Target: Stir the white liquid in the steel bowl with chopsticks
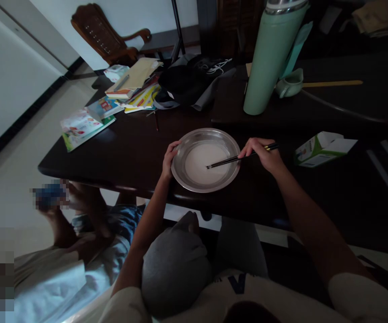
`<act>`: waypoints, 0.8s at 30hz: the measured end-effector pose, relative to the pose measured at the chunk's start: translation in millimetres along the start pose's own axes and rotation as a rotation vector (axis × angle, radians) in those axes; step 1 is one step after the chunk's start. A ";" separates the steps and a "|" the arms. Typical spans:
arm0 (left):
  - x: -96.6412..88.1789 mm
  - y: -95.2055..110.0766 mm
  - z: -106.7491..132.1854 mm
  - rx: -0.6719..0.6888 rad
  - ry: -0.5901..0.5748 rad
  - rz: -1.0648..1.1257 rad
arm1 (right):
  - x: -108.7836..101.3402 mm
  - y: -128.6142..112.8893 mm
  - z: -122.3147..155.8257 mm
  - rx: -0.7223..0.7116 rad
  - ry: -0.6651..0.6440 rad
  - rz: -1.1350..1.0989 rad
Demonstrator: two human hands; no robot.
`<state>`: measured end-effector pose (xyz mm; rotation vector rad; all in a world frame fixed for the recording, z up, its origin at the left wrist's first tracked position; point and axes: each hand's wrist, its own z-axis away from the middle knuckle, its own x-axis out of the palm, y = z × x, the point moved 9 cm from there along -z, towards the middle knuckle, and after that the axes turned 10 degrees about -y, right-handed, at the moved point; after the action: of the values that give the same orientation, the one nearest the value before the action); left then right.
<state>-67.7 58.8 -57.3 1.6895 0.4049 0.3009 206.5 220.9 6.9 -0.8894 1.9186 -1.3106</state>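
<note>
A round metal plate point(231, 147) holding a thin layer of white liquid sits on the dark table point(129, 148) in front of me. My left hand point(168, 158) grips the plate's left rim with curled fingers. My right hand point(263, 153) is closed on a pair of dark chopsticks point(236, 159), whose tips dip into the white liquid near the plate's middle.
A tall green thermos point(269, 58) and a green cup point(289, 83) stand at the back. Books and papers point(113, 98) lie at the back left beside a dark bag point(187, 80). A small carton point(321, 148) lies at the right. Another person point(66, 233) sits at my left.
</note>
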 end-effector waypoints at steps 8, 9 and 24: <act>-0.5 -0.8 -0.2 0.002 0.007 -0.003 | -7.0 -2.8 1.2 -0.027 0.068 0.084; -0.6 -0.8 -0.3 0.005 0.006 -0.006 | -9.6 -3.0 2.0 -0.036 0.088 0.051; 1.1 0.3 0.2 0.035 -0.011 0.026 | -11.8 0.0 0.4 -0.046 0.073 0.002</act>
<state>-66.6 59.0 -57.1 1.7308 0.3822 0.3045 213.5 230.4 8.3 -0.8728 2.0125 -1.3190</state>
